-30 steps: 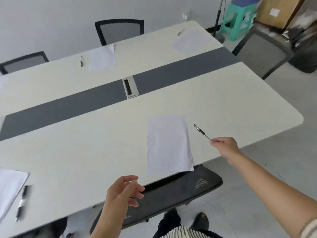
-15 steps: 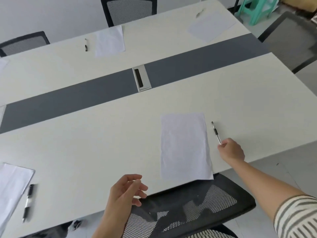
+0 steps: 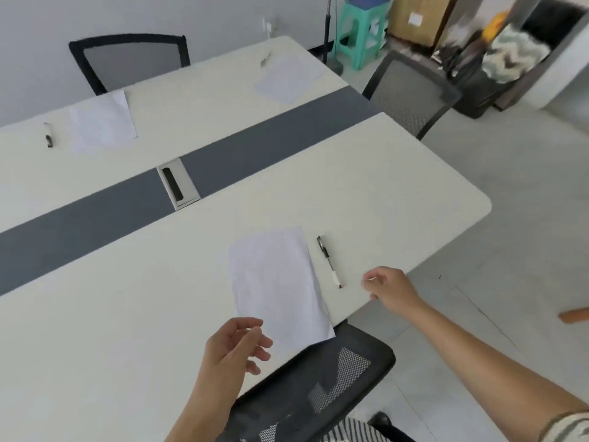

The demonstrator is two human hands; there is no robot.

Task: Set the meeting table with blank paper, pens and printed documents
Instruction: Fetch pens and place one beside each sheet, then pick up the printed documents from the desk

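Left hand loosely curled, empty, right hand half-closed, empty

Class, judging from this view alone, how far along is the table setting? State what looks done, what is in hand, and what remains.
Done: three places in view have paper with a pen beside it: the near sheet and pen, and two far sheets.
In hand: nothing; the right hand hangs open beside the pen, and the left hand is empty.
Left: I cannot make out printed documents on any sheet.

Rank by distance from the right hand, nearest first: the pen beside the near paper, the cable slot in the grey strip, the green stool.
From the right hand:
1. Pen, just to its left on the table.
2. Cable slot, mid-table in the grey strip.
3. Green stool, on the floor beyond the table's far end.
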